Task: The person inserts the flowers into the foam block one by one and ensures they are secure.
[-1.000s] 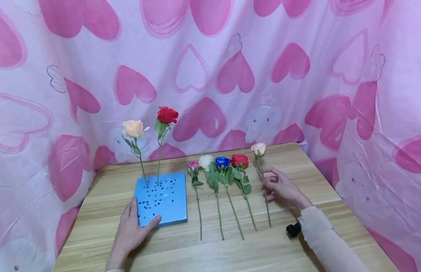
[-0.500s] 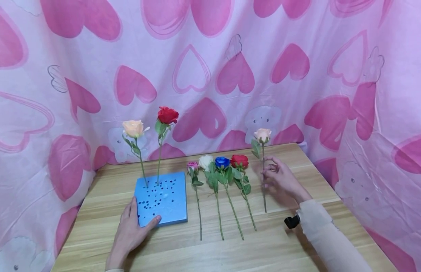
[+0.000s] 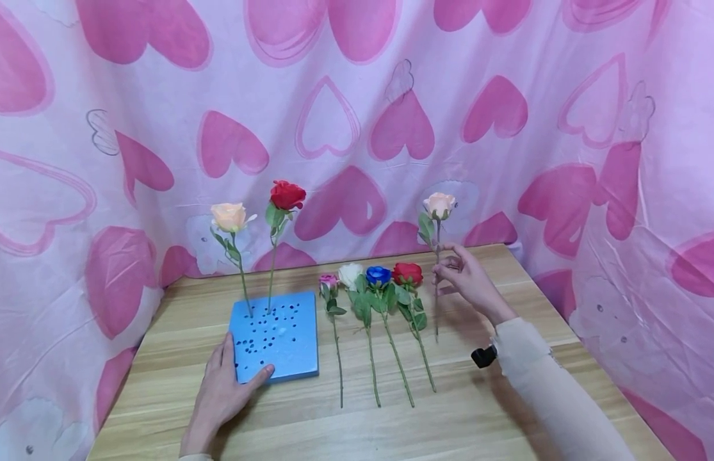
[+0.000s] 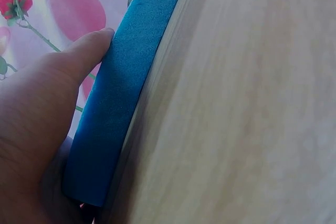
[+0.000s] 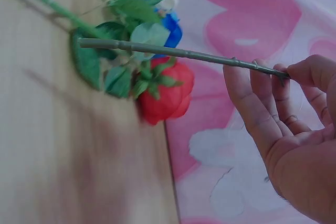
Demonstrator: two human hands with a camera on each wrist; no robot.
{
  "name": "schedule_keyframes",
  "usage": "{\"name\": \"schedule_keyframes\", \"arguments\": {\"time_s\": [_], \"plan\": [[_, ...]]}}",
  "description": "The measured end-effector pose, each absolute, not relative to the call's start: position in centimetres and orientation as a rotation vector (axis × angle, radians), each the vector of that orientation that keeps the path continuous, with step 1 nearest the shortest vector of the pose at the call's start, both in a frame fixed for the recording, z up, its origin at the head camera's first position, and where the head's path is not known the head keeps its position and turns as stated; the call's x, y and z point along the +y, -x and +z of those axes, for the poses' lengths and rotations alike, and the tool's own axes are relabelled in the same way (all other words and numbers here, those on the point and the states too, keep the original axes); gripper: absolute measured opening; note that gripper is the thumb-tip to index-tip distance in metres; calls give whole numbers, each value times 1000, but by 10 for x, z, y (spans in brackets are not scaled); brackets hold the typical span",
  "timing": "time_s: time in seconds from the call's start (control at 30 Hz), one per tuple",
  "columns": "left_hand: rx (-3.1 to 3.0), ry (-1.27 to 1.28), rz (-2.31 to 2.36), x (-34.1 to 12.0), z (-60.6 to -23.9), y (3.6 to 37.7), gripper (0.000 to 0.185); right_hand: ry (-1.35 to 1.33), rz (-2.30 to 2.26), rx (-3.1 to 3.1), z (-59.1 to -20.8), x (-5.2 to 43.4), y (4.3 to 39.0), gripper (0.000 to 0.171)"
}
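The right hand (image 3: 469, 282) has lifted the peach rose (image 3: 439, 205) upright off the table (image 3: 506, 410).

You have a light wooden table (image 3: 506, 410) in front of you, its grain running left to right. On its left part lies a square blue foam block (image 3: 282, 336) dotted with holes. Just to its right four artificial roses lie side by side, stems toward you: a small pink rose (image 3: 328, 281), a white rose (image 3: 349, 274), a blue rose (image 3: 378, 275) and a red rose (image 3: 407, 273).
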State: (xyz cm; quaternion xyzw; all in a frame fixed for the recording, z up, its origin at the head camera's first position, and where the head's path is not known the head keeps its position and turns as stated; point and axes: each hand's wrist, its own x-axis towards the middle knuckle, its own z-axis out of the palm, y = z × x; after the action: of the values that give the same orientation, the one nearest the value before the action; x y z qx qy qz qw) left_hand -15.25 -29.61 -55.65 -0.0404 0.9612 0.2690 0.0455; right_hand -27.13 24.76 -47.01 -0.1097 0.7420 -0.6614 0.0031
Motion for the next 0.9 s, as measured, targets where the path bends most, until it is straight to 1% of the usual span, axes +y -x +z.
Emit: {"name": "schedule_keyframes", "arguments": {"time_s": [0.2, 0.37, 0.5, 0.77, 0.9], "plan": [[2947, 109, 840, -297, -559, 152, 142, 423, -2110, 2331, -454, 229, 283, 44], [2967, 95, 833, -297, -558, 151, 140, 517, -2110, 2336, -444, 210, 293, 39], [2963, 100, 823, -297, -557, 151, 140, 565, -2100, 2337, -436, 192, 299, 39], [2971, 110, 840, -296, -556, 151, 141, 597, -2157, 2235, -425, 154, 309, 43], [2968, 98, 839, -295, -556, 150, 140, 614, -2172, 2218, -425, 138, 311, 41]]}}
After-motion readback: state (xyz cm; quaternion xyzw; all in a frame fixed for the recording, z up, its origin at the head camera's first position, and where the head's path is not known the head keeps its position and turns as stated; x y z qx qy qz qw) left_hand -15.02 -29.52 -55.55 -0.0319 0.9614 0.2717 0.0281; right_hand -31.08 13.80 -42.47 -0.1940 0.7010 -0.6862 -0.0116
